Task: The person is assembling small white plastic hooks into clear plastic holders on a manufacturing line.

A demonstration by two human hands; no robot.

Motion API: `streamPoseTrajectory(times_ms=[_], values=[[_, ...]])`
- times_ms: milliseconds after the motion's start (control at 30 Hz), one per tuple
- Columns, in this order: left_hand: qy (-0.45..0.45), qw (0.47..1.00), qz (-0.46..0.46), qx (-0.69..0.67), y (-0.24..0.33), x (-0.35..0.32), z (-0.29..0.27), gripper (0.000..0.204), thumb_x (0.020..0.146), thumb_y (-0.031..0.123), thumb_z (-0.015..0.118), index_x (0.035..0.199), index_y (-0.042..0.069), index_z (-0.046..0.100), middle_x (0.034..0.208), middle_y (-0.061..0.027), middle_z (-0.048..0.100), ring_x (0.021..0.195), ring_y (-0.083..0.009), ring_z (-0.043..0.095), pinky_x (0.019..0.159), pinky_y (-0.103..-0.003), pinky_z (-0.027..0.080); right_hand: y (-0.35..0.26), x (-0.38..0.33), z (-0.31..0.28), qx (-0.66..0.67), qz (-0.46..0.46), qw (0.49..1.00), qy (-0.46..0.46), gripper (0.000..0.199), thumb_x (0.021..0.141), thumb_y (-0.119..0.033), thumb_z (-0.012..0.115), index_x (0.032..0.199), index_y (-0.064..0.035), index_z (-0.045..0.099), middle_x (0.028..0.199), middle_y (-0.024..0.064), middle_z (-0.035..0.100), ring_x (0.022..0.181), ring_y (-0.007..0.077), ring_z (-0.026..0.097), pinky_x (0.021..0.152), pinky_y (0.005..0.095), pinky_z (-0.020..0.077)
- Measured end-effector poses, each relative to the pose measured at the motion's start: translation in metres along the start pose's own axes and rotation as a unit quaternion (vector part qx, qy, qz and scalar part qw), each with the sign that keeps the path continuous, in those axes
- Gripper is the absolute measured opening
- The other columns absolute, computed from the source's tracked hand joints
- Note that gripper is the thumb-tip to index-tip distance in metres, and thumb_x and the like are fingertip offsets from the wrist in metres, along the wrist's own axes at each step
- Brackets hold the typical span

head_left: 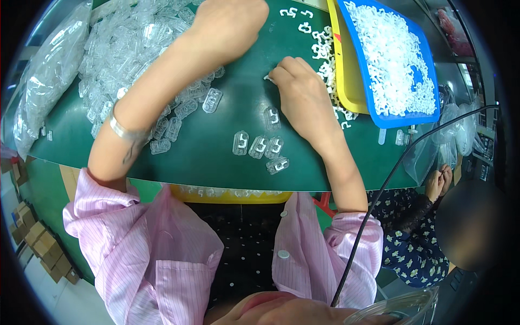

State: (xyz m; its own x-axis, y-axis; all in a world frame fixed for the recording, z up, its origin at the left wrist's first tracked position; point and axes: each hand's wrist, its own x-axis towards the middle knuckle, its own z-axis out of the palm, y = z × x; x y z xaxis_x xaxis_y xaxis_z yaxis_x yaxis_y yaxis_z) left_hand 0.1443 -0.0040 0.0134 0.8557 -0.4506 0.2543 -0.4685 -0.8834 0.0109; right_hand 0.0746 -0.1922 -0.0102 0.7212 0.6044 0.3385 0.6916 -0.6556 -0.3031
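Observation:
My left hand (233, 24) reaches over the table to the upper edge of the picture, beside a large heap of clear plastic cases (135, 49); its fingers are out of sight. Curled at the middle of the table, my right hand (299, 95) pinches a small white hooked plastic piece (267, 77), mostly covered by the fingertips. Just below that hand lies a clear case (272, 117) with a white piece in it. Nearer to me, several more such cases (258, 147) lie in a loose group, white pieces inside. One clear case (212, 101) sits apart at the heap's edge.
On the right a blue tray (374, 103) full of white hooked pieces rests on a yellow tray (346, 92). Loose white pieces (323, 51) lie along it. A stuffed clear bag (51, 81) stands far left. A black cable (379, 189) crosses at right, near another person's hands (439, 183).

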Motion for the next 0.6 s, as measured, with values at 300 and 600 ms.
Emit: streamPoseTrajectory(times_ms=[300,600], values=[[-0.013,0.995,0.023,-0.097,-0.002,0.015,0.012,0.024,0.084,0.011,0.062,0.099,-0.008,0.055,0.086,-0.0233,0.063,0.076,-0.0372,0.066,0.069,-0.044,0.053,0.000,-0.006,-0.016,0.128,0.128,0.980,0.080,0.007,0.076,0.003,0.060,0.082,0.0019,0.057,0.077,0.0100,0.059,0.067,0.0241,0.061,0.058,0.0327,0.0514],[0.015,0.634,-0.161,-0.756,0.060,-0.077,-0.048,0.024,0.091,-0.001,0.055,0.115,-0.004,0.057,0.083,-0.0075,0.059,0.076,-0.0168,0.068,0.060,-0.025,0.055,-0.027,-0.009,-0.048,0.670,0.259,0.686,0.115,0.010,0.085,0.005,0.064,0.096,0.0068,0.063,0.084,0.0148,0.068,0.067,0.0118,0.064,0.053,0.0193,0.0483]])
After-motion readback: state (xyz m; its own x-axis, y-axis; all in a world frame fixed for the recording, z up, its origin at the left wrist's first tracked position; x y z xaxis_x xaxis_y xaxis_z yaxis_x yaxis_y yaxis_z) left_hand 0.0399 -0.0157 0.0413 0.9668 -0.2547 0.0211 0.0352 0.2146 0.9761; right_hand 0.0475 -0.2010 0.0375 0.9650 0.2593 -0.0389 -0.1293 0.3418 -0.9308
